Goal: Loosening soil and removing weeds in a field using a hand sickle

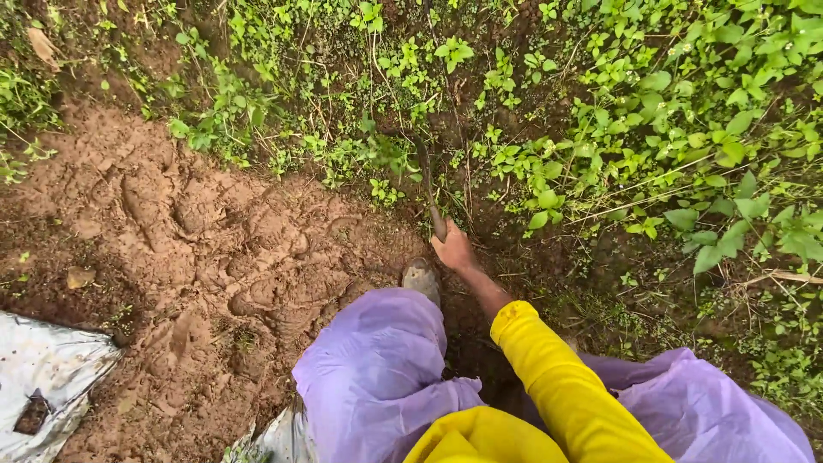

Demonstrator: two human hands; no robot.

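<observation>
— Brown mud fills the left of the frame; what's at centre?
— A thin dark tool handle, upright among green weeds. The right hand is closed around its lower end, just right of the muddy boot.

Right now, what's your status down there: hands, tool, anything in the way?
Right hand gripping a dark tool handle stuck into the weeds. Left hand out of view. Muddy shoe close beside the hand.
</observation>
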